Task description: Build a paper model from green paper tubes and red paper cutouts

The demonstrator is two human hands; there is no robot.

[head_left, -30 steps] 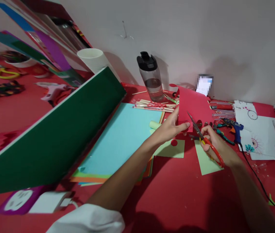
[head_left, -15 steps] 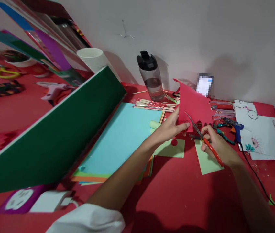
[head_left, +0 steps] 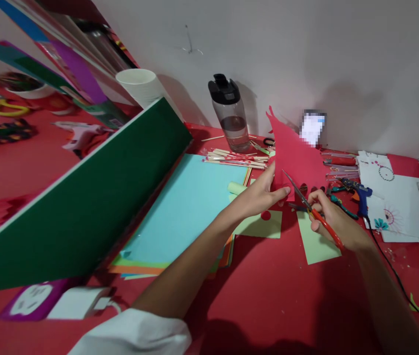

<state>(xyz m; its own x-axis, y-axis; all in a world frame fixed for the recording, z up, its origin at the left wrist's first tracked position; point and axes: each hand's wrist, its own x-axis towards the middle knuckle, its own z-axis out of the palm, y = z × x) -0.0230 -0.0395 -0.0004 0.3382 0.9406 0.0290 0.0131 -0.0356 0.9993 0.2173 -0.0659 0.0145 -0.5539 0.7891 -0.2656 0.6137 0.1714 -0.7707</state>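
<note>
My left hand [head_left: 263, 195] grips a sheet of red paper [head_left: 296, 158] by its lower left corner, thumb in front. Cut-out curves run along the paper's bottom edge, and a narrow strip sticks up at its top left. In my right hand [head_left: 330, 217] is a pair of scissors [head_left: 326, 229] with red-orange handles. Its blades are parted and point up and left, by the lower part of the red paper. Below the hands lie a pale green paper piece [head_left: 316, 244] and another with a small red paper circle [head_left: 265, 215] on it.
A stack of coloured paper [head_left: 191, 197], light blue on top, lies left beside a leaning green board [head_left: 94, 202]. Behind are wooden sticks [head_left: 231, 160], a water bottle [head_left: 229, 116] and a propped phone [head_left: 312, 128]. A blue glue gun [head_left: 361, 195] with cord sits right, near decorated white sheets [head_left: 405, 202].
The red paper has tilted slightly, its top left strip now standing higher. Both hands keep their holds and have barely moved. The camera view has shifted a little.
</note>
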